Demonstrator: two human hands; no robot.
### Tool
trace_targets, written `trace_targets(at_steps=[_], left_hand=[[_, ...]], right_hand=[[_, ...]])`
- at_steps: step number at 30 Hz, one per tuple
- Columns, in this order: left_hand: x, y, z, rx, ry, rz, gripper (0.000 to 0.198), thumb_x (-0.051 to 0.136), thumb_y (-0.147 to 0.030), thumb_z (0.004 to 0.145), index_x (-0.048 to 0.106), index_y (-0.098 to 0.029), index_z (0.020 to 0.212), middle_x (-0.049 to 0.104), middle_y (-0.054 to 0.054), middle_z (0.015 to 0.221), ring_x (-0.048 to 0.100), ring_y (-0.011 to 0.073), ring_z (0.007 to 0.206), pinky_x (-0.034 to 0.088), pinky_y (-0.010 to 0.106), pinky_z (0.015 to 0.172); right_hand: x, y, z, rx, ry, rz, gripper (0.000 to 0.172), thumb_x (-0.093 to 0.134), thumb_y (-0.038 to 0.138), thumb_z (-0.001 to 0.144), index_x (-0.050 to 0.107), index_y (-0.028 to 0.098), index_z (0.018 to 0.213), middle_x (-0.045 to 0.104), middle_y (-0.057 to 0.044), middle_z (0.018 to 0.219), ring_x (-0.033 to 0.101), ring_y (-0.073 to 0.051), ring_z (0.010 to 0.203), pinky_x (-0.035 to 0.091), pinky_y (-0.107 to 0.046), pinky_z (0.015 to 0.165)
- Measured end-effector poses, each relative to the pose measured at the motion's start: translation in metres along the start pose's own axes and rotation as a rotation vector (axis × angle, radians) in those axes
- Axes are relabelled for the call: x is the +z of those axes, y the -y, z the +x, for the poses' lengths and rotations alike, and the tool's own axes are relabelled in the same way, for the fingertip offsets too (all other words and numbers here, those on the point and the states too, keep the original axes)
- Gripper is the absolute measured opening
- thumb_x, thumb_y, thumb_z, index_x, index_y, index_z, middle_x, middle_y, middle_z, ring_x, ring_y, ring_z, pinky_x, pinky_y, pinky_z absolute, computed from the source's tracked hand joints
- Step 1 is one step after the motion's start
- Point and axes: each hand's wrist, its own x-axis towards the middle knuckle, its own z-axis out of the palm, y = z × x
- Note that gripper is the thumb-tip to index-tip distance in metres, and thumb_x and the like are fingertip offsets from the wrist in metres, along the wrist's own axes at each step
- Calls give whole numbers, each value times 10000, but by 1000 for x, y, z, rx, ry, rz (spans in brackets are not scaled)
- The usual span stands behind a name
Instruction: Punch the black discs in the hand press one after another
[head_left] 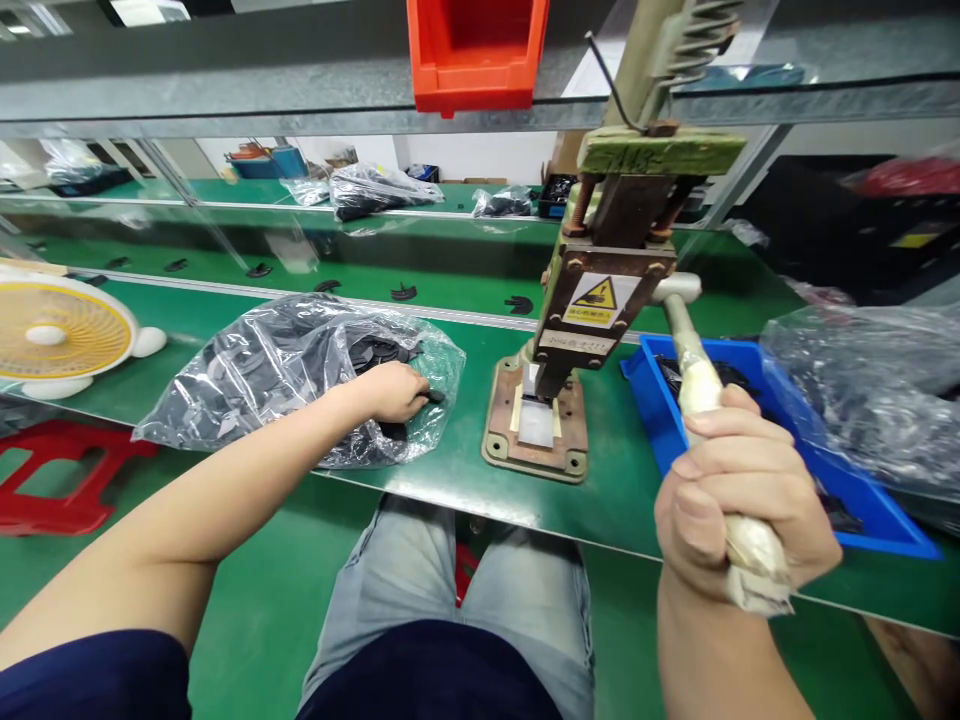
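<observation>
A green hand press (600, 290) stands on the green bench (450, 470), its brown base plate bolted near the front edge. My right hand (739, 490) is closed round the press's taped lever handle (701, 400), which slants down toward me. My left hand (394, 390) reaches into the mouth of a clear plastic bag (285, 370) full of small black parts, its fingers pinched on one black part (435, 397). Under the press head lies a pale block (538, 420).
A blue tray (870, 500) with black parts sits right of the press, and another plastic bag (877, 390) lies behind it. A yellow fan (60, 335) stands at far left. Black parts ride the conveyor (405, 292) behind. A red bin (476, 50) hangs above. A red stool (60, 480) stands at lower left.
</observation>
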Motion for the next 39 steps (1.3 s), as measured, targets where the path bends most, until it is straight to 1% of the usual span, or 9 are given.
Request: trace_targets(at_steps=[4,9,12,17,22,26,29,33,39], left_hand=[[3,-8,12,-19,-26,32,302,469,-258,1007,720,-146,1131,738,146,996,730,270,897,521,357,801],[-10,-13,19,12,-165,-186,316,514,-264,998,660,-200,1271,704,111,1147,706,244,1008,523,332,865],[-19,-28,26,10,-195,-321,372,570,-262,958,599,-202,1324,727,88,1113,704,249,991,521,338,856],[-6,-63,43,-89,-185,-594,184,606,-360,949,636,-222,1066,716,25,889,687,211,826,487,310,712],[11,-70,47,-244,-111,-934,313,619,-524,946,545,-230,868,653,-14,714,649,179,665,454,289,578],[-7,-73,48,-261,-68,-1304,401,600,-619,970,482,-236,954,654,-21,624,647,166,541,484,272,520],[-23,-83,58,-212,-12,-1507,455,691,-612,930,470,-220,998,697,-3,695,698,155,581,554,271,566],[-27,-96,81,-168,44,-1600,449,812,-505,873,501,-195,962,703,-10,707,693,114,580,583,246,612],[-27,-99,95,-173,85,-1570,430,791,-526,887,521,-191,890,665,-21,611,672,114,546,542,208,532]], right_hand=[[0,2,1,-14,-11,11,193,702,268,772,562,243,642,615,32,666,685,-221,808,549,-644,1014],[0,2,-1,-14,-13,33,154,692,234,751,570,237,657,624,35,680,686,-226,833,542,-640,1040],[0,3,-2,-2,-9,31,151,690,227,763,571,236,672,634,38,698,686,-221,849,531,-638,1057],[-4,3,-5,15,14,40,156,706,235,782,583,237,686,637,31,713,694,-226,877,526,-637,1082],[-9,1,-8,24,54,36,150,705,247,797,591,255,701,638,30,729,692,-224,916,518,-637,1115],[-8,0,-8,24,44,33,152,697,277,820,590,266,714,635,39,722,687,-209,904,522,-629,1121],[-7,0,-9,15,26,52,143,704,253,814,601,254,715,634,32,724,685,-215,902,521,-636,1115],[-9,-1,-9,10,58,39,136,707,253,809,603,260,722,637,36,732,685,-222,911,538,-641,1092],[-11,-1,-8,16,77,28,141,704,266,813,590,269,731,644,46,740,694,-219,924,527,-640,1118]])
